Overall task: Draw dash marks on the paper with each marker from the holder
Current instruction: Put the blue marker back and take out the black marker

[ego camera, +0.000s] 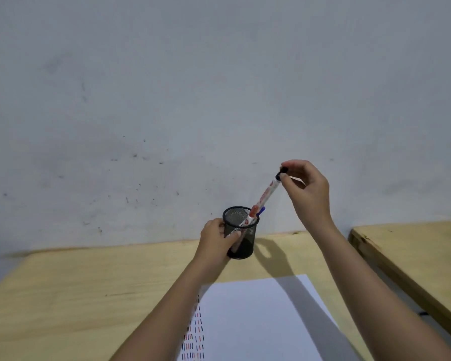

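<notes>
A black mesh holder (241,231) stands on the wooden table near the wall. My left hand (216,237) grips its left side. My right hand (306,187) pinches the dark top end of a white marker (264,198) with fingertips; the marker is tilted, with its lower end at the holder's rim. A red-capped marker (253,212) and a blue one (261,210) stick out of the holder. The white paper (253,316) lies in front of me, with rows of red, blue and dark dashes along its left edge.
The wooden table (89,295) meets a grey wall (219,100) at the back. A second wooden table (414,246) stands at the right, across a narrow gap.
</notes>
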{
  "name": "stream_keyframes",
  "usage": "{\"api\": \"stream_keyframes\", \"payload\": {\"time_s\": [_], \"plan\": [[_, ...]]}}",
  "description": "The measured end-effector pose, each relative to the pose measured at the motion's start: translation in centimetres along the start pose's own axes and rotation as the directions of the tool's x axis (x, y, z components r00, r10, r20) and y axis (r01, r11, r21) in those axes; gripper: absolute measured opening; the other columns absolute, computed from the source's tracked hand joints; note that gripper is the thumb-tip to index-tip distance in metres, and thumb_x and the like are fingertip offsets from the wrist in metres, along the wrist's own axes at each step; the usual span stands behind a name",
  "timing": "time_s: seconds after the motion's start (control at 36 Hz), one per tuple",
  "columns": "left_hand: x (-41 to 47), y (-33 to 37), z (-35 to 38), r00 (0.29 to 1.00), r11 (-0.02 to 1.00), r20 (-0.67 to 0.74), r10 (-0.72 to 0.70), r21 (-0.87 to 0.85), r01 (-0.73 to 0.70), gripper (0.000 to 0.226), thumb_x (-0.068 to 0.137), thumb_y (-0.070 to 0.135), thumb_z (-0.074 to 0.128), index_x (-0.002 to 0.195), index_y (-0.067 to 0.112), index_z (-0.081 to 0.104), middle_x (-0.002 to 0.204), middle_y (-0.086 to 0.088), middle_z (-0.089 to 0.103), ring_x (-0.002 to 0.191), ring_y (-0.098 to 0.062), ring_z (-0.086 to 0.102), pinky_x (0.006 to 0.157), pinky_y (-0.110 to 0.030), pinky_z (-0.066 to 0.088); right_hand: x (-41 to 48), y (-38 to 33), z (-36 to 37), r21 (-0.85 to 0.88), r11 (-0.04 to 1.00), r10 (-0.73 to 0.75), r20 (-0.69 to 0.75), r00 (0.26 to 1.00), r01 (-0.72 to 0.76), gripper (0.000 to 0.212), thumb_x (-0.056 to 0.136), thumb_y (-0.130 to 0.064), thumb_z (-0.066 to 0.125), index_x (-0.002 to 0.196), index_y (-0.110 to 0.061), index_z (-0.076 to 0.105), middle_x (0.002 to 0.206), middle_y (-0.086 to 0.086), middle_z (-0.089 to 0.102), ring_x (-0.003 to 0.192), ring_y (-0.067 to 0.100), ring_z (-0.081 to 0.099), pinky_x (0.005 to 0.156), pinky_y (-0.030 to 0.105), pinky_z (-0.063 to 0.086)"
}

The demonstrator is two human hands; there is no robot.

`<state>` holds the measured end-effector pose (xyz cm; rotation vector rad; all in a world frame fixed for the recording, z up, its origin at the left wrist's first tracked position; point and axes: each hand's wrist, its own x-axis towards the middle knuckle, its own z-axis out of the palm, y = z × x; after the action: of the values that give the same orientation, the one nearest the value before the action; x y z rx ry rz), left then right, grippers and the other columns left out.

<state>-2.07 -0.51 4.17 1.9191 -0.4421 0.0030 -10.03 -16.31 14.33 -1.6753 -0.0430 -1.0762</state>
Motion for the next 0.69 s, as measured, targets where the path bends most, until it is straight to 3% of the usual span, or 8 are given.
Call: {"api": "stream_keyframes", "payload": {"time_s": [0.06,0.11,0.19,0.28,0.42,0.5,0.61,0.69], "plan": [[-0.5,1.7,-0.7,0.998,0.998,-0.027,0.056,0.027,-0.055,0.031,0.081,0.021,0.069,0.108,0.011,0.057,0.097,0.004,0.051,0.092,-0.013,0.053,0.076,-0.012,0.045,0.0,-1.6,-0.3,0.000,0.999,-0.043,0.010,0.999,0.043,0.022,0.083,0.004,0.058,0.092,-0.014,0.065,0.089,-0.001,0.066,0.086,0.017,0.068,0.080,0.022,0.054],[-1.2,3.7,-1.6,0.994,0.994,-0.029,0.105,0.017,-0.104,0.048,0.080,0.027,0.070,0.121,0.010,0.053,0.112,0.000,0.049,0.100,-0.014,0.051,0.085,-0.025,0.045,-0.2,-3.1,-0.5,-0.007,0.997,-0.074,0.032,0.997,0.074,0.021,0.082,0.004,0.058,0.093,-0.014,0.066,0.090,0.000,0.067,0.088,0.018,0.067,0.081,0.022,0.054],[-2.6,7.2,-2.8,0.976,0.974,-0.019,0.218,-0.060,-0.219,0.052,0.080,0.025,0.070,0.126,0.010,0.052,0.118,-0.002,0.052,0.102,-0.013,0.053,0.083,-0.018,0.044,-0.9,-5.0,-0.3,-0.009,0.995,-0.097,0.082,0.992,0.098,0.022,0.081,0.004,0.059,0.091,-0.014,0.066,0.089,0.000,0.067,0.087,0.018,0.067,0.078,0.019,0.053],[-4.2,9.8,-3.7,0.952,0.945,0.012,0.307,-0.123,-0.304,0.047,0.079,0.020,0.072,0.123,0.014,0.056,0.109,-0.004,0.061,0.094,-0.011,0.059,0.078,-0.014,0.049,-2.0,-6.4,0.2,0.002,0.995,-0.099,0.146,0.984,0.100,0.025,0.080,0.005,0.060,0.087,-0.019,0.065,0.087,-0.005,0.067,0.083,0.012,0.067,0.076,0.018,0.052],[-6.6,11.6,-5.0,0.919,0.919,0.005,0.393,-0.038,-0.393,0.021,0.081,0.020,0.069,0.101,0.015,0.068,0.092,-0.004,0.069,0.079,-0.007,0.063,0.069,-0.011,0.050,-4.0,-7.8,1.2,0.008,0.994,-0.106,0.217,0.970,0.107,0.030,0.079,0.004,0.060,0.083,-0.025,0.064,0.087,-0.008,0.068,0.080,0.007,0.066,0.074,0.017,0.053],[-7.7,11.1,-5.7,0.926,0.926,-0.030,0.376,-0.031,-0.377,0.008,0.082,0.019,0.068,0.087,0.013,0.069,0.087,-0.005,0.071,0.079,-0.013,0.065,0.072,-0.019,0.051,-5.2,-8.3,1.8,0.033,0.996,-0.088,0.244,0.966,0.082,0.027,0.079,0.005,0.059,0.085,-0.020,0.065,0.086,-0.006,0.068,0.081,0.007,0.066,0.073,0.016,0.053],[-8.8,9.8,-6.5,0.946,0.945,-0.066,0.318,-0.052,-0.321,0.012,0.079,0.020,0.070,0.085,0.009,0.070,0.085,-0.008,0.073,0.080,-0.018,0.068,0.077,-0.032,0.054,-6.7,-8.0,2.5,0.059,0.998,-0.025,0.301,0.953,0.007,0.023,0.084,0.000,0.059,0.094,-0.021,0.064,0.093,-0.001,0.070,0.088,0.008,0.067,0.067,0.014,0.050],[-9.5,8.8,-7.3,0.962,0.953,-0.132,0.241,-0.157,-0.260,0.014,0.078,0.019,0.071,0.083,0.007,0.069,0.081,-0.009,0.072,0.080,-0.021,0.070,0.080,-0.036,0.057,-8.0,-6.8,2.6,0.033,0.994,0.085,0.345,0.935,-0.103,0.016,0.087,-0.011,0.062,0.097,-0.022,0.063,0.095,0.003,0.070,0.088,0.010,0.067,0.071,0.019,0.052]]}}
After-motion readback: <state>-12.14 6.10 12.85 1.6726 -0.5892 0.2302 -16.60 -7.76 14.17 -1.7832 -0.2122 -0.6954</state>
